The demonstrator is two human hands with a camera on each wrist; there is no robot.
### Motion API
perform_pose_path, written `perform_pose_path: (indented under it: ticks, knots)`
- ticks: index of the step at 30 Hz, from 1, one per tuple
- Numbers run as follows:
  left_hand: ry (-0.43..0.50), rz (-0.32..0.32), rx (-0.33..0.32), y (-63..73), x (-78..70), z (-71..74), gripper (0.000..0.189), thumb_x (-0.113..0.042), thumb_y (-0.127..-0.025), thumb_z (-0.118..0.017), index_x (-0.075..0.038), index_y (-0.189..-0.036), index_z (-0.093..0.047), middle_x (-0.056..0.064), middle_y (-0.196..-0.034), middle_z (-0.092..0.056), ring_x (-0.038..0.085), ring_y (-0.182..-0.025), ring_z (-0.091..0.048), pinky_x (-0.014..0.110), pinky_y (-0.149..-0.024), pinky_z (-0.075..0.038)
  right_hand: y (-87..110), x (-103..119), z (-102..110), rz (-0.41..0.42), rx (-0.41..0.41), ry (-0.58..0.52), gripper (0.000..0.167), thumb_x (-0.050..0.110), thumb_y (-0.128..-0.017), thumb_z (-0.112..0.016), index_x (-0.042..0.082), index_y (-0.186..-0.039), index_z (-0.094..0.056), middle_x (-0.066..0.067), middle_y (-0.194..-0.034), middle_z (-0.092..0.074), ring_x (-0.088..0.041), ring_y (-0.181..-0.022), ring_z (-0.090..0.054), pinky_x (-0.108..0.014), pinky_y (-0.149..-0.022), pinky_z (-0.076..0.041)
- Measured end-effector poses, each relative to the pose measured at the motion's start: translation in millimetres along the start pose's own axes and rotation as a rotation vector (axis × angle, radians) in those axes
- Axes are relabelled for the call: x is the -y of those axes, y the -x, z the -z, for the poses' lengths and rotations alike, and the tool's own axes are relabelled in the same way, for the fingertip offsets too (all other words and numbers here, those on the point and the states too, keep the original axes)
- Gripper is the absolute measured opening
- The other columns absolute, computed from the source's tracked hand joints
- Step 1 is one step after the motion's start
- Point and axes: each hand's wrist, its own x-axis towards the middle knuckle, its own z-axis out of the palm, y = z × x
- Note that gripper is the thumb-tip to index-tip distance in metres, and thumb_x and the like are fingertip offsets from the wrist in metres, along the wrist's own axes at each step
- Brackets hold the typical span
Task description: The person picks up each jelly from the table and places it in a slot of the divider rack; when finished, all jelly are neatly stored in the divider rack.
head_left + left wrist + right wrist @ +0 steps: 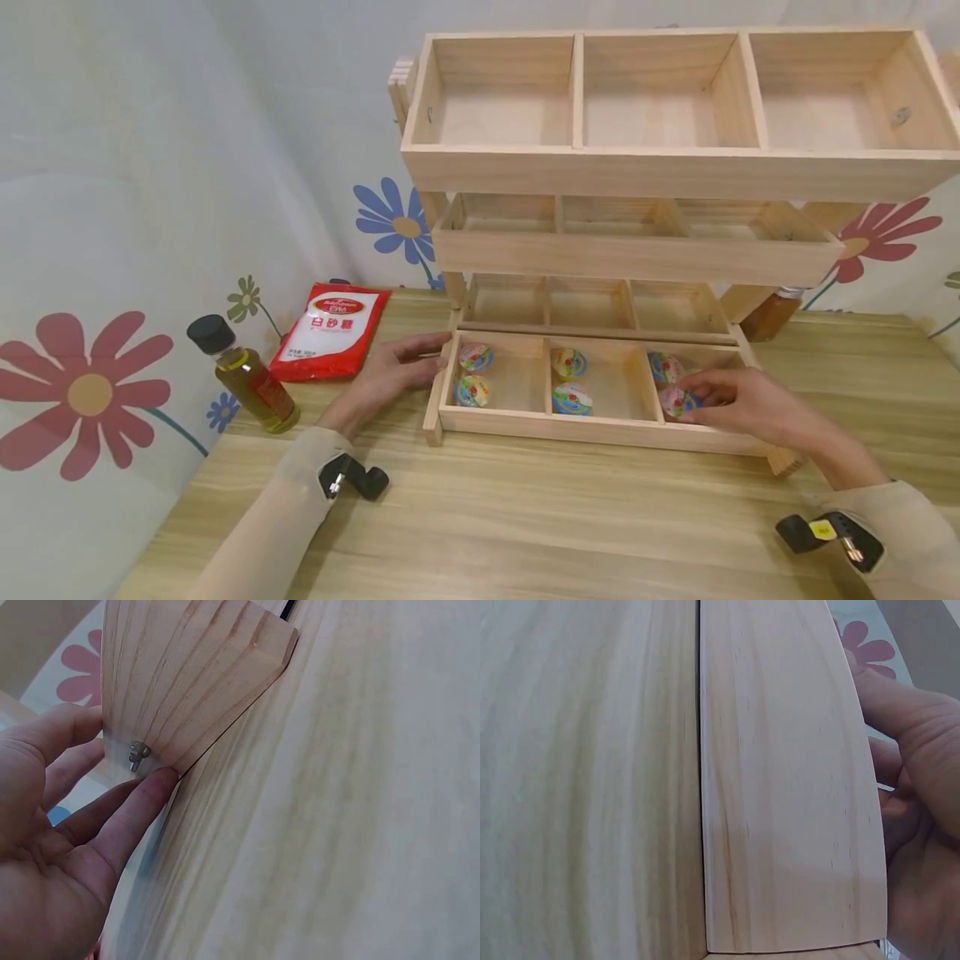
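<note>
My right hand (757,404) reaches over the front wall into the right compartment of the lowest tray (600,429) of a wooden rack. Its fingers pinch a small round jelly cup (677,402) with a colourful lid; another jelly cup (664,367) lies just behind. In the right wrist view, the tray's front board (795,787) hides the fingertips. My left hand (393,371) touches the rack's left side, fingertips resting on the side panel (187,667) beside a metal bolt (137,754). Two jelly cups stand in the left compartment (517,383) and two in the middle compartment (618,387).
Three higher tiers, including the top tray (675,171), rise over the lowest one. Left of the rack are a red and white sugar bag (333,329) and an oil bottle (255,383) with a black cap. A jar (772,315) stands behind the rack's right side.
</note>
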Motion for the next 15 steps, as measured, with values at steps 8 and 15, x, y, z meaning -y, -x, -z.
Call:
perform_pose_path:
  ticks: [8, 15]
  knots:
    - [-0.015, 0.001, -0.006, 1.8, 0.8, 0.1, 0.054, -0.022, -0.101, -0.076, -0.012, -0.151, -0.061, 0.010, -0.151, -0.059, 0.030, -0.127, -0.064, 0.038, -0.096, -0.060, 1.5, -1.7, -2.1, 0.035, -0.017, -0.013, 0.035, 0.012, -0.096, -0.081, -0.002, -0.127, -0.072, -0.002, -0.105, -0.072, -0.008, -0.089, -0.067, -0.025, -0.072, -0.057]
    - [-0.040, 0.010, -0.017, 2.1, 1.5, 6.7, 0.054, -0.026, -0.100, -0.077, -0.016, -0.151, -0.061, 0.007, -0.151, -0.060, 0.030, -0.128, -0.063, 0.037, -0.097, -0.060, -1.9, 1.2, -4.6, 0.012, -0.017, -0.011, 0.037, 0.020, -0.098, -0.080, 0.002, -0.129, -0.073, -0.001, -0.102, -0.072, -0.009, -0.089, -0.068, -0.025, -0.073, -0.056]
